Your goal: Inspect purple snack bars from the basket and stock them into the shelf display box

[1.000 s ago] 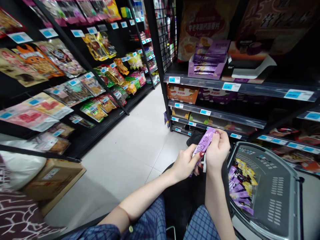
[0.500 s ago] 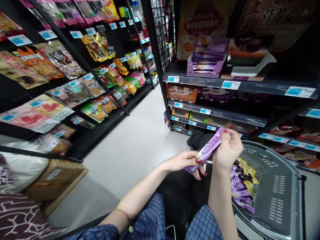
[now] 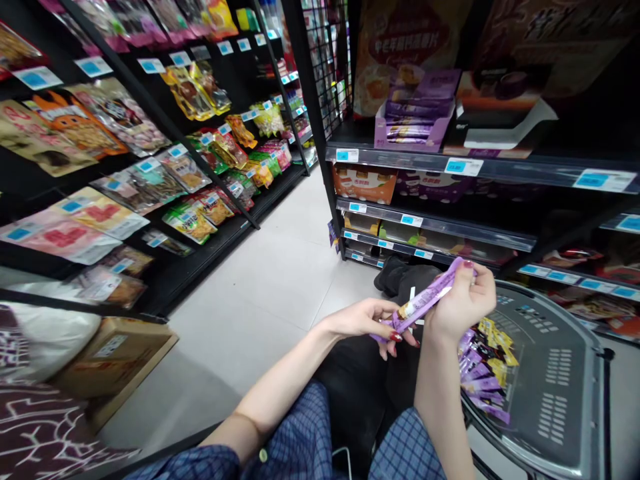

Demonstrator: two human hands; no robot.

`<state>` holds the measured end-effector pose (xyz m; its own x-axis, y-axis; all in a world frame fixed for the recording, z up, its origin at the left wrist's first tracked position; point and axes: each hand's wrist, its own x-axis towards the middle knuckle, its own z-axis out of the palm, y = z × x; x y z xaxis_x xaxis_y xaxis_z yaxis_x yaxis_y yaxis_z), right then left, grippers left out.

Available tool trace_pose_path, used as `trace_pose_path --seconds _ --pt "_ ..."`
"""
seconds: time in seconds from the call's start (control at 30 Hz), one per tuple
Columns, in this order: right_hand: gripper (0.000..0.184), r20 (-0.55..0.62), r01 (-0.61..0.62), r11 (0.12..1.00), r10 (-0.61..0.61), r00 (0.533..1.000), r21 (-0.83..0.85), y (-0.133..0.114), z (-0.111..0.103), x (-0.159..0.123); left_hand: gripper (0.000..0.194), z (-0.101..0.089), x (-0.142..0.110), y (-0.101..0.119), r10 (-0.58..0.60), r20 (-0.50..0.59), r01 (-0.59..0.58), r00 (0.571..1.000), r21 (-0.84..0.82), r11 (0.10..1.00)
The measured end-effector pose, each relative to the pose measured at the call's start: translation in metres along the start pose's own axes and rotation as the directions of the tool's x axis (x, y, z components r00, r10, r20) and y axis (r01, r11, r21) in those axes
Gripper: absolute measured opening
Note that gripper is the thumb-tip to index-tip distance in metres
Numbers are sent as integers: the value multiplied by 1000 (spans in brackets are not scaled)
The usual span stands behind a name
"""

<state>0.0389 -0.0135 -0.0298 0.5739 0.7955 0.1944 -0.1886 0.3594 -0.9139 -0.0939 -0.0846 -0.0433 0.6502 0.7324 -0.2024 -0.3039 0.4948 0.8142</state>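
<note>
A slim purple sachet (image 3: 425, 301) is stretched at a slant between my two hands, over my dark trousers. My left hand (image 3: 377, 323) grips its lower end, thumb on top and the other fingers beneath. The upper end is pinched between the thumb and fingers of my right hand (image 3: 465, 297). More purple sachets (image 3: 480, 377), together with yellow and black ones, lie in a pile on a grey slotted surface (image 3: 555, 373) just right of my right forearm.
Ahead on the right, a black shelf (image 3: 470, 167) carries an open purple box (image 3: 413, 130) of similar sachets. Snack bags (image 3: 197, 217) fill the shelving on the left. A cardboard box (image 3: 113, 367) sits at the lower left. Pale floor tiles (image 3: 270, 287) run between.
My right hand has shifted slightly right and the sachet has turned a little in my hands, showing its narrower side. My left hand stays on the lower end.
</note>
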Motion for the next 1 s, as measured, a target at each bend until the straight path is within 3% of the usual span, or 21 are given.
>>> trace_pose_path --seconds 0.2,0.3,0.37,0.43,0.5,0.57,0.63,0.67,0.7,0.77,0.8,0.83,0.9,1.0 --pt "10 -61 -33 999 35 998 35 -10 5 -6 30 3 -5 4 15 -102 -8 995 73 997" --pt "12 -39 -20 1000 21 999 19 -7 5 -3 35 -4 -10 10 108 -246 -73 963 148 986" --pt "13 16 -10 1000 10 1000 -8 -4 1 2 38 -10 -13 15 268 -404 -212 874 178 961" --pt "13 151 -31 998 41 988 -63 -3 -6 9 37 -16 -16 20 418 -564 -365 712 211 907" --pt "14 380 -9 975 96 920 -224 -8 -15 16 36 -20 -21 26 506 -662 -448 552 276 850" --pt "14 589 206 871 112 800 -447 -15 -22 20 35 -22 -27 30 570 -675 -443 468 379 813" --pt "15 724 486 696 69 687 -528 -23 -22 17 30 -20 -33 32 613 -621 -370 488 489 790" --pt "16 780 574 646 53 623 -503 -26 -19 13 26 -18 -36 32 619 -587 -323 522 535 781" --pt "18 832 612 650 58 551 -451 -28 -16 8 23 -15 -38 31 616 -557 -277 558 574 770" --pt "21 913 517 787 137 384 -336 -28 -6 -4 22 -11 -38 27 624 -513 -222 589 640 736" --pt "22 933 405 863 181 311 -303 -27 -1 -11 22 -9 -37 25 641 -502 -218 580 662 717" --pt "24 940 291 913 210 270 -287 -24 3 -16 23 -7 -35 22 662 -497 -231 561 674 702" --pt "26 931 138 953 220 291 -268 -17 10 -24 24 -5 -30 18 701 -507 -292 501 663 689" --pt "23 897 83 974 160 413 -212 -8 14 -32 27 -3 -25 16 739 -546 -324 394 670 667"
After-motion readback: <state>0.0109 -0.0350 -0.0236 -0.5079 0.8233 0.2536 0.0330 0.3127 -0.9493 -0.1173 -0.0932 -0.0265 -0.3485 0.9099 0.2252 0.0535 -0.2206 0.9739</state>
